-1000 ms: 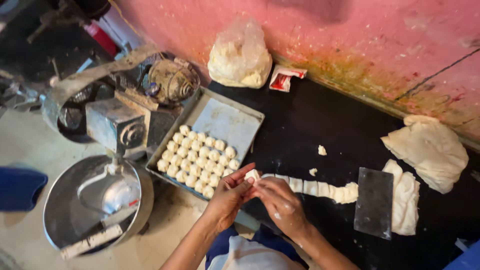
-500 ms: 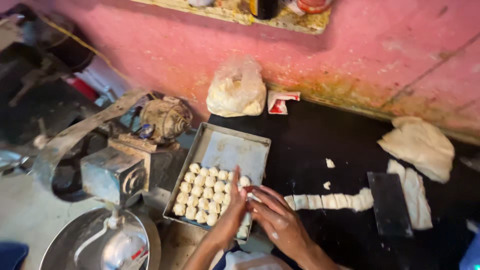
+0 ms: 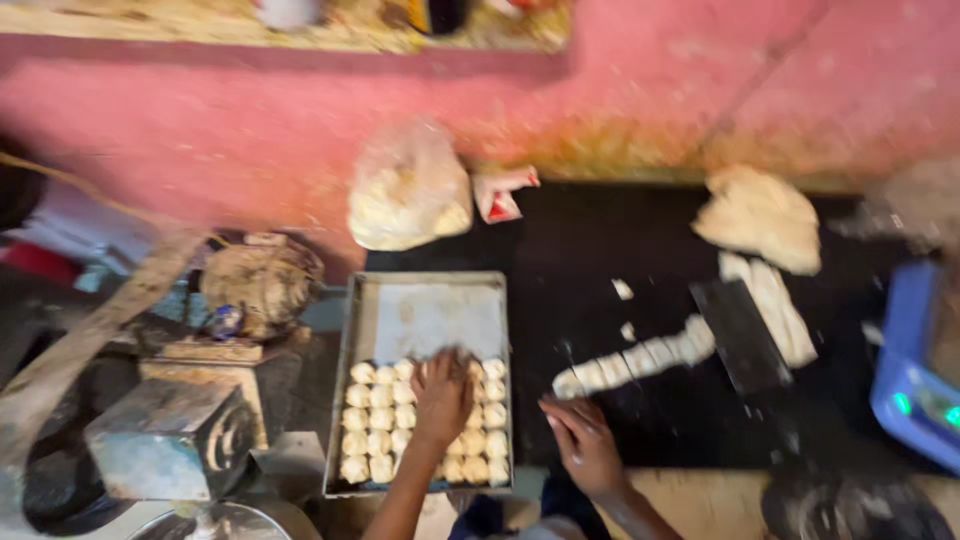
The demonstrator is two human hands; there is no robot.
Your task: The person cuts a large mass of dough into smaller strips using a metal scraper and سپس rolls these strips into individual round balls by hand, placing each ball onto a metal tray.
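Left hand (image 3: 442, 398): lay palm down over the dough balls (image 3: 372, 420) in the metal tray (image 3: 430, 300), fingers together and pressing on the far rows; whether it gripped a piece beneath could not be told.

Right hand (image 3: 583, 443): hovered over the black worktop (image 3: 600, 240) just right of the tray, fingers loosely apart, holding nothing visible, near the near end of the dough strip (image 3: 640, 360).

Dough balls: small pale rounds packed in rows across the near half of the tray; the far half bare and floured.

Dough strip: a scored length running diagonally from near the right hand toward the far right, its far end touching a dark flat scraper (image 3: 742, 335).

Dough mass (image 3: 760, 215): a large pale lump at the far right, with a folded slab (image 3: 780, 310) just beside the scraper.

Plastic bag (image 3: 408, 195): lumpy, against the pink wall (image 3: 200, 130), far of the tray; a small red-and-white packet (image 3: 502, 192) right of it.

Blue scale (image 3: 915, 370): at the right edge.

Grey machine (image 3: 180, 435): left of the tray.
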